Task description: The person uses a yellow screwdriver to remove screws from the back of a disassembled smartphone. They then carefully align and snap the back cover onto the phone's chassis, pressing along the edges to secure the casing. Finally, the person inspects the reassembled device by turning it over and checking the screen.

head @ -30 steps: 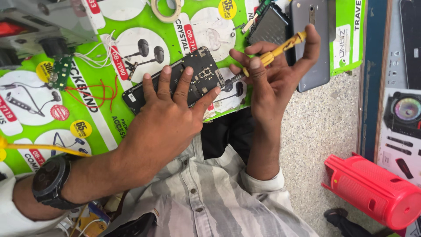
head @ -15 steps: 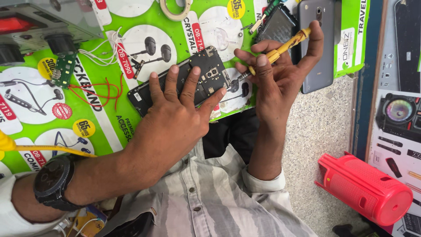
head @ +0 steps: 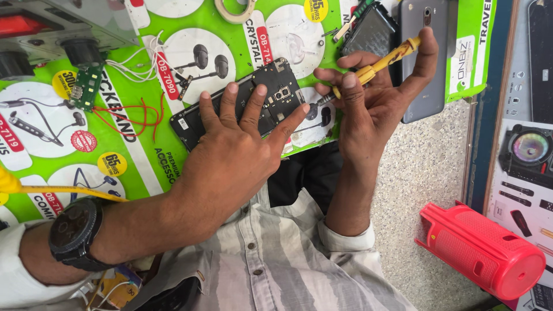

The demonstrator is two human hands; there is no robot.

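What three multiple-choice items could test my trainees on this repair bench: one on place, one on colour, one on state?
1. Where is the left hand?
A. pressing on the opened phone
B. on the red speaker
C. on the tape roll

2. What colour is the screwdriver handle?
A. blue
B. yellow
C. white

3. How is the phone?
A. sealed
B. back off, insides showing
C. boxed

Answers: 1 A, its fingers lie spread on the phone; 2 B, the handle in the right hand is yellow; 3 B, the board and camera are exposed.
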